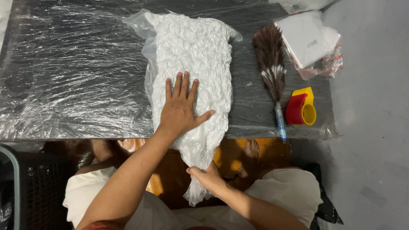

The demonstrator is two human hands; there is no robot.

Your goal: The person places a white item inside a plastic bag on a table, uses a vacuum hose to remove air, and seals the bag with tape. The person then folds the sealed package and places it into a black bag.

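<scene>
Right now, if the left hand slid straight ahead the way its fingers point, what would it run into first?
The left hand lies flat on the crinkled white fabric in its clear bag, fingers pointing up the table. Straight ahead it would meet only more of that fabric, then the bag's far end and the plastic-wrapped dark table.

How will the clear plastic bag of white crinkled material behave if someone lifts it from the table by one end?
The clear plastic bag of white crinkled material probably flops: its near end already droops over the table edge, gathered in the right hand. It seems light, puffy and squashable under the flat left hand. The glossy film may slip.
</scene>
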